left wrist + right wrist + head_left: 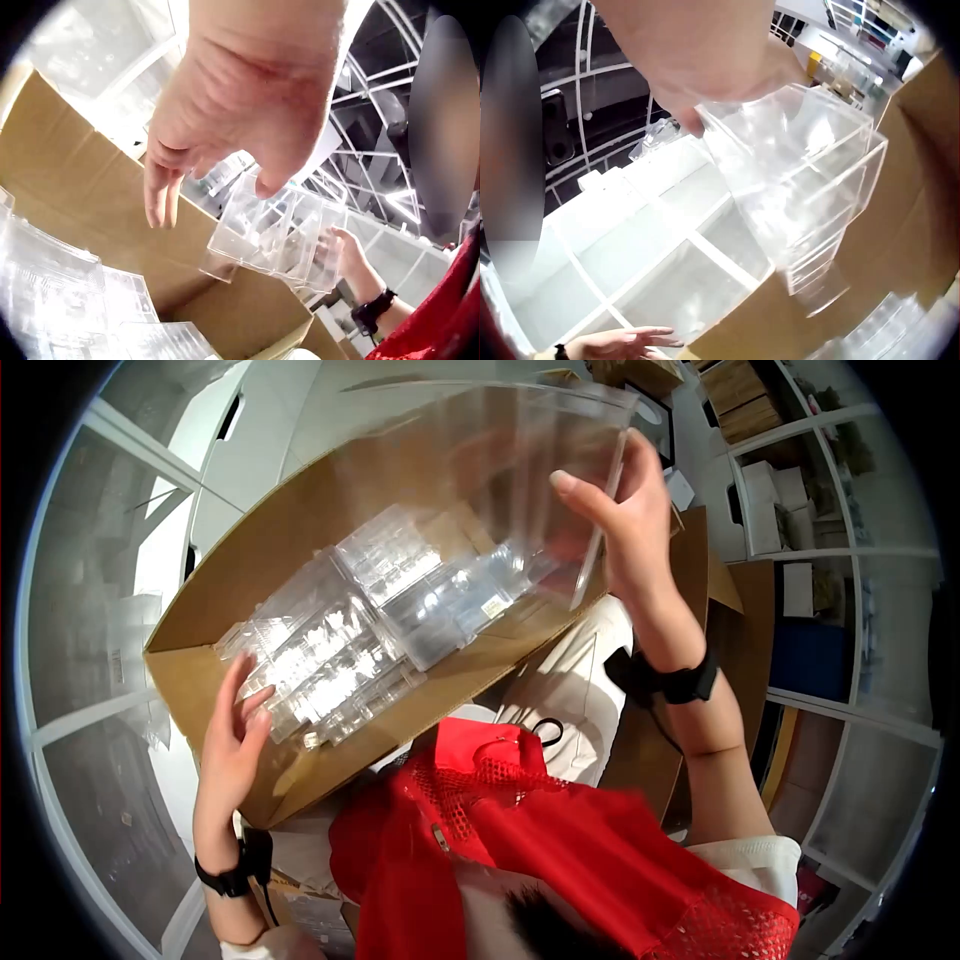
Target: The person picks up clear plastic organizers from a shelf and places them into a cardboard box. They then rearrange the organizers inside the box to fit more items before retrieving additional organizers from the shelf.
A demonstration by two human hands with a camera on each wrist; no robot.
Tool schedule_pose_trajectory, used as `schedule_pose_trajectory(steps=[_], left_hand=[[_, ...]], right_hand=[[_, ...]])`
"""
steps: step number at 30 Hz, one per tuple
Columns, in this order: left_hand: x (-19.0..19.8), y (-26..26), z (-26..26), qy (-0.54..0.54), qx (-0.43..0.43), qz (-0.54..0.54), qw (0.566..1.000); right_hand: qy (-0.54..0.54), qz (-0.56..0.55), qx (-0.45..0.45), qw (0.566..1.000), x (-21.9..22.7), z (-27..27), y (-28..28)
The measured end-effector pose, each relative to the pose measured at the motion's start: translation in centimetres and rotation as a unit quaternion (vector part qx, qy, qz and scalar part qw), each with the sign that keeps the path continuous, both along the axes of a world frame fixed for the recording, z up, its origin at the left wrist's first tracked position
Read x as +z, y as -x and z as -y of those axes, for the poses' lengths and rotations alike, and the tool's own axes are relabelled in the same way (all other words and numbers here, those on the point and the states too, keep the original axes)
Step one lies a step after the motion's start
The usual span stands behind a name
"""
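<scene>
My right hand [640, 530] grips a clear plastic organizer [795, 180] by one end, the thumb on its near side. The organizer has stepped dividers and is blurred in the head view, where it hangs over the far right part of a cardboard box [290, 510]. Several clear plastic organizers [330, 650] lie packed inside the box. At the box's left end, my left hand [228, 750] has its fingers spread and relaxed near the packed organizers, holding nothing. In the left wrist view, the left hand [240, 112] overlaps the raised organizer [274, 232].
White-framed shelving [850, 550] with boxes and other goods stands on the right. Clear-fronted cabinets [90, 600] line the left side. Another cardboard box [720, 580] is by my right forearm. A red garment [520, 820] covers my front, close to the box.
</scene>
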State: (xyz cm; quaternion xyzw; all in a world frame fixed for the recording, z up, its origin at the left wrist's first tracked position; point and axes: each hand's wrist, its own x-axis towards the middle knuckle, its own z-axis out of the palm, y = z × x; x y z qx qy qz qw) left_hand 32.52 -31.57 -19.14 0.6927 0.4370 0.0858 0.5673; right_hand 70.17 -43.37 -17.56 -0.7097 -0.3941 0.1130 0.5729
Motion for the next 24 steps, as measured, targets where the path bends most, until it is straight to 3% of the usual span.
schedule_pose_trajectory(steps=[2,4,6,7,8,10,11,15,18,19,22,24], left_hand=[[-2.5,-3.1,-2.0,-0.03,-0.083,-0.071,0.994],[-6.1,-6.6,-3.6,-0.115,-0.185,-0.158,0.963],[-10.6,-9.3,-4.4,-0.218,-0.278,-0.126,0.927],[-13.3,-10.7,-4.5,-0.2,-0.292,-0.161,0.921],[-15.9,-12.1,-4.4,-0.275,-0.307,-0.174,0.895],[-17.8,-16.3,-4.2,-0.303,-0.333,-0.191,0.872],[-19.1,-17.7,-4.1,-0.305,-0.337,-0.185,0.871],[-23.7,-21.2,-3.4,-0.287,-0.354,-0.199,0.868],[-25.3,-22.1,-2.9,-0.293,-0.359,-0.203,0.863],[-25.4,-22.2,-2.7,-0.296,-0.359,-0.207,0.861],[-25.9,-21.7,-2.6,-0.27,-0.352,-0.16,0.882],[-26.5,-21.2,-2.3,-0.252,-0.331,-0.14,0.899]], right_hand=[[0.0,0.123,-0.011,0.992,-1.2,-1.0,-3.4],[0.085,0.314,-0.022,0.945,-3.5,-2.5,-6.8],[0.139,0.377,0.051,0.914,-6.8,-4.6,-10.6],[0.155,0.362,0.085,0.915,-8.8,-5.6,-12.3],[0.178,0.37,0.103,0.906,-11.2,-6.5,-14.1],[0.185,0.35,0.148,0.906,-16.4,-7.7,-17.4],[0.241,0.299,0.16,0.909,-17.6,-8.3,-18.0],[0.289,0.061,0.18,0.938,-24.5,-11.1,-21.3],[0.309,-0.044,0.183,0.932,-25.4,-13.2,-22.2],[0.316,-0.166,0.196,0.913,-25.1,-13.7,-22.5],[0.345,-0.137,0.235,0.898,-24.5,-13.7,-22.8],[0.298,-0.221,0.215,0.904,-24.8,-12.5,-21.8]])
